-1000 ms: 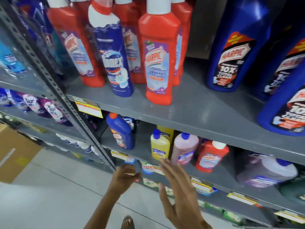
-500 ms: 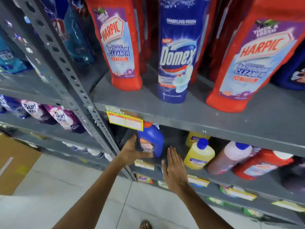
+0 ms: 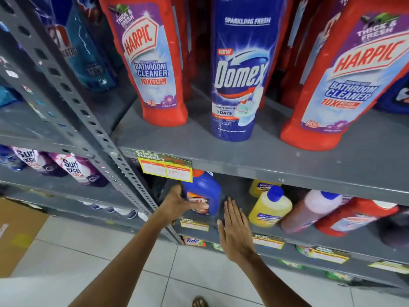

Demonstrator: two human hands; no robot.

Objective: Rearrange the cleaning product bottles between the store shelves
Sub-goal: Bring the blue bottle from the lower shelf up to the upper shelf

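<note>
Right hand point(image 3: 234, 231): flat, fingers extended and close together, holding nothing, just right of the blue bottle point(image 3: 204, 191). Left hand point(image 3: 180, 203): fingers wrapped on that bottle's label side, thumb across its front. The bottle stands on the lower shelf point(image 3: 239, 227), left of a yellow bottle point(image 3: 269, 209).

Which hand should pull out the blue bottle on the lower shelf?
The left hand. Its fingers already wrap the front of the blue bottle, thumb toward the handle side. The right hand is flat and open beside it, holding nothing, so it looks better suited to steadying.
</note>
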